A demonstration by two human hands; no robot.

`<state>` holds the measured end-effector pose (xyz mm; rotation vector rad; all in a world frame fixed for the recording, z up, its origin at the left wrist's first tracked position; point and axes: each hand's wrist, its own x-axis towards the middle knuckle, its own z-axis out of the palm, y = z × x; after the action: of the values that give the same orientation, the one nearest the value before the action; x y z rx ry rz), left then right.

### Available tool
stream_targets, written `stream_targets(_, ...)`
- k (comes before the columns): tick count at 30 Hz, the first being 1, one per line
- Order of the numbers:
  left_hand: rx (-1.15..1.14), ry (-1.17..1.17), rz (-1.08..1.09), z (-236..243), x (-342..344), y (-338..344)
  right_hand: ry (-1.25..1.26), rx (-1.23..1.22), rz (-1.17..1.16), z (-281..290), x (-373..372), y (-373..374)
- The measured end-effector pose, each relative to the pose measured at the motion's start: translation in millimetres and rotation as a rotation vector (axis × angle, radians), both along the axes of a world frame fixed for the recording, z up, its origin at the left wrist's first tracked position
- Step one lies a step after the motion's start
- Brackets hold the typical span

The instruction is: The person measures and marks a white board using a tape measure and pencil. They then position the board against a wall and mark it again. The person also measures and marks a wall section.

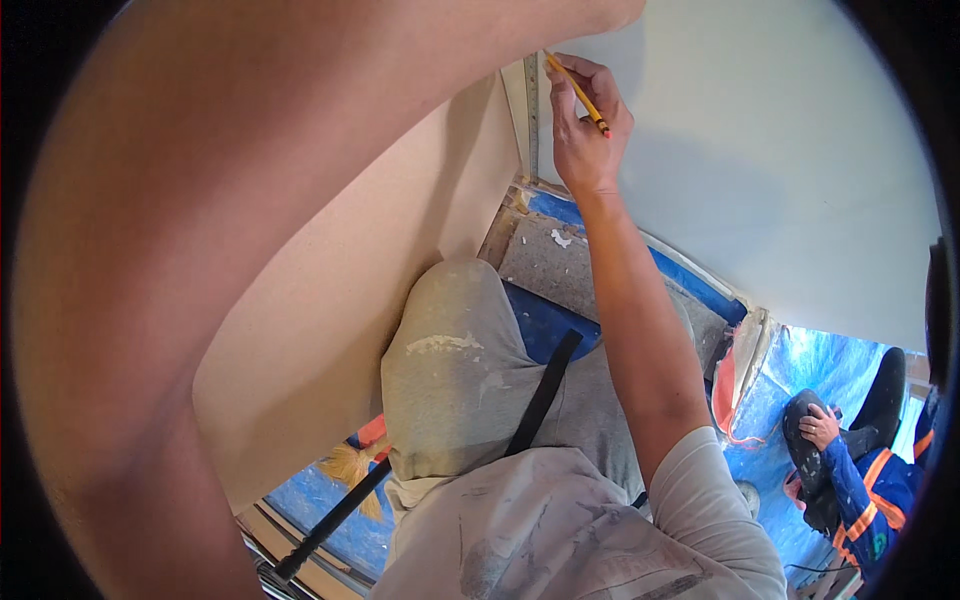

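Observation:
My right hand point(597, 120) is closed round a yellow pencil point(575, 90) with a pink eraser end. The pencil's tip points up and left, close to a narrow metal strip with marks along it, like a ruler point(533, 120), upright in the corner by the pale wall panel point(760, 130). My left arm sweeps across the upper left, very near the camera. Only the heel of my left hand point(615, 14) shows at the top edge, its fingers out of sight, so what it touches is hidden.
A tan board point(330, 270) stands on my left. Below the panel lie a grey dusty ledge point(550, 255) and blue sheeting point(780, 370). A straw brush or broom point(352, 465) is at lower left. Another person in a blue and orange jacket point(875, 500) is at lower right.

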<state>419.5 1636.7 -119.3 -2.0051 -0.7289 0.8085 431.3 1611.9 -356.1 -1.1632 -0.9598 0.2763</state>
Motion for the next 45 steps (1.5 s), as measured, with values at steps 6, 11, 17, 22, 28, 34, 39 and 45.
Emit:
stream_targets(6, 0.018, 0.099, -0.036, 3.8, -3.5, -6.1, -0.074, 0.03, -0.045, -4.7, -1.7, 11.6)
stream_targets(11, -0.018, 0.084, -0.01, 4.5, -1.9, -9.3, -0.033, -0.002, -0.025, -2.3, -3.8, 9.7)
stream_targets(17, -0.09, 0.109, 0.023, 12.6, 3.2, -7.9, -0.074, 0.041, -0.048, 0.4, -5.8, 13.0)
stream_targets(22, -0.086, 0.087, 0.018, 11.1, 1.2, -7.8, -0.108, 0.01, -0.069, -0.9, -5.5, 13.3)
stream_targets(28, -0.056, 0.026, -0.012, 6.5, -3.5, -8.1, -0.108, -0.014, -0.065, -0.4, -7.2, 13.7)
stream_targets(34, -0.037, 0.012, -0.001, 4.8, -2.7, -4.4, -0.127, -0.026, -0.074, 1.7, -7.7, 13.2)
stream_targets(39, -0.022, 0.031, -0.005, 3.8, -4.2, -5.7, -0.174, -0.022, -0.13, 5.6, -11.2, 12.1)
stream_targets(45, -0.036, 0.016, -0.03, 4.7, -7.8, -7.9, -0.138, -0.076, -0.102, 5.1, -12.0, 11.6)
